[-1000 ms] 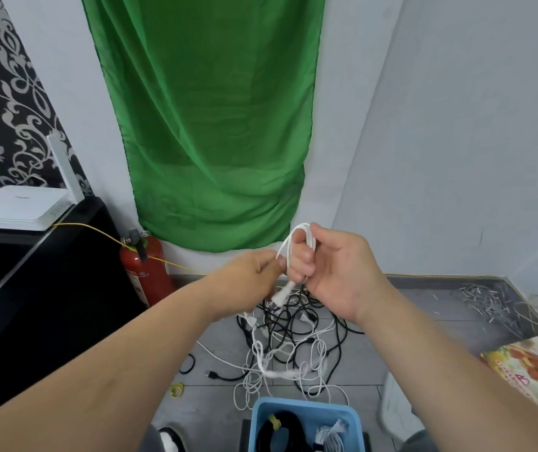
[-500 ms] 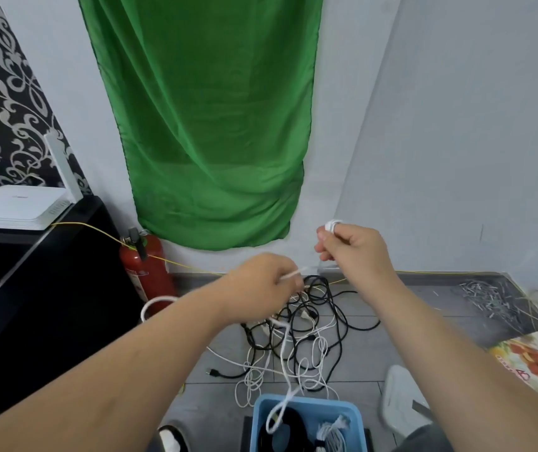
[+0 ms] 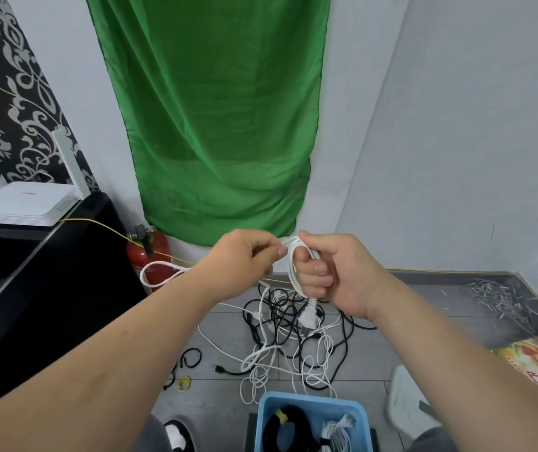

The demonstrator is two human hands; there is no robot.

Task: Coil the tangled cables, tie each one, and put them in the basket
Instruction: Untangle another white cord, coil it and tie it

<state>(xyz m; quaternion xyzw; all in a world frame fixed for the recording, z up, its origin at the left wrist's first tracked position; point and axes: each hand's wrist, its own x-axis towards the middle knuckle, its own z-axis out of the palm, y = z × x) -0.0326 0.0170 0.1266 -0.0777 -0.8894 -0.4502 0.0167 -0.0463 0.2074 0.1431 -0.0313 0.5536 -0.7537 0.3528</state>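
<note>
White cable [image 3: 291,269] held up between both hands, above the tangled pile [image 3: 293,340] on the floor.
The cable is wound in loops round the curled fingers of the right hand [image 3: 339,275], and one strand is pinched between thumb and fingertips of the left hand [image 3: 245,256], which is closed just beside the right. A slack loop of it is seen past the left forearm, and a white plug [image 3: 306,318] is hung below the right fist. Beyond the blue basket [image 3: 310,398], black and white cables are left tangled. Inside it, a black coil [image 3: 303,419] with a yellow tie and a white coil [image 3: 336,433] are laid side by side.
</note>
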